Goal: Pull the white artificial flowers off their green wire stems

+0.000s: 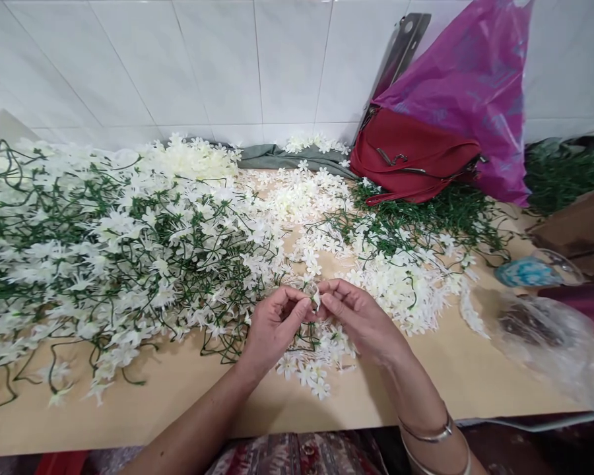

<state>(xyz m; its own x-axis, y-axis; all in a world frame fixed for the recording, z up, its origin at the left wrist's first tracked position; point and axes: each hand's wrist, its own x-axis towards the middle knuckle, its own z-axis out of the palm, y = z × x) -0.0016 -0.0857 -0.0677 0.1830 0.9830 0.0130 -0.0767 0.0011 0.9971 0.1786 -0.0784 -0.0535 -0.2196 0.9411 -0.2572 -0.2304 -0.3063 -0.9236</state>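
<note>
My left hand (280,323) and my right hand (359,316) meet over the middle of the table, fingertips pinched together. Between them is a small white artificial flower (315,300) with a bit of green stem, partly covered by the fingers. Both hands appear to grip it. Loose white petal pieces (309,373) lie on the table just below the hands. To the left spreads a large heap of white artificial flowers on green stems (143,244). A pile of loose white blossoms (400,290) lies close to my right hand.
A red handbag (416,155) and a purple plastic bag (475,92) stand against the tiled wall (218,59). Green stems (435,211) lie beneath the handbag. At the right are a blue-and-white packet (527,272) and a clear plastic bag (549,336) on the table (178,402).
</note>
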